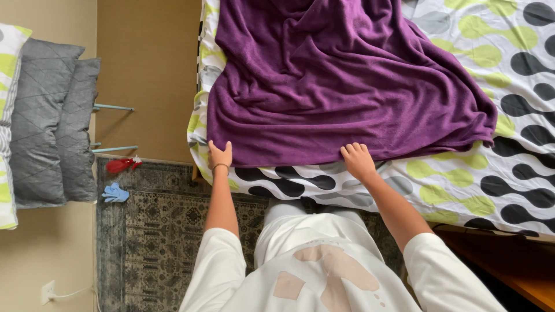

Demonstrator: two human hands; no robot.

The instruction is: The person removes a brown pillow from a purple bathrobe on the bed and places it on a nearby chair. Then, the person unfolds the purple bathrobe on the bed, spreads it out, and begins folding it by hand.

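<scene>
A: Entry, head view. What do you have on the hands?

B: I see both at the near edge of the purple blanket (pixel 347 86), which lies spread and rumpled over the bed (pixel 462 185). The left hand (pixel 219 155) is at the blanket's near left corner, fingers curled over the hem, a thin band on the wrist. The right hand (pixel 358 160) is further along the same hem, fingers bent down onto the fabric edge.

A: Gripping or only resting?

B: Left looks closed on the corner of the blanket. For the right I note contact at the hem, but I cannot tell whether it pinches the cloth or just presses on it.

A: Bedding underneath?

B: A white sheet (pixel 509 52) with black and lime-green blob shapes shows below the hem and to the right of the blanket. The blanket covers the left and middle of what I see of the bed.

A: Surroundings?

B: A patterned grey rug (pixel 150 231) lies on the floor beside the bed. Near its far edge I log a small blue object (pixel 115 193) and a red one (pixel 122 165), well apart from the hands. Two grey quilted pillows (pixel 52 121) are stacked at the left edge of the view. The person wears a white top (pixel 324 277).
</scene>
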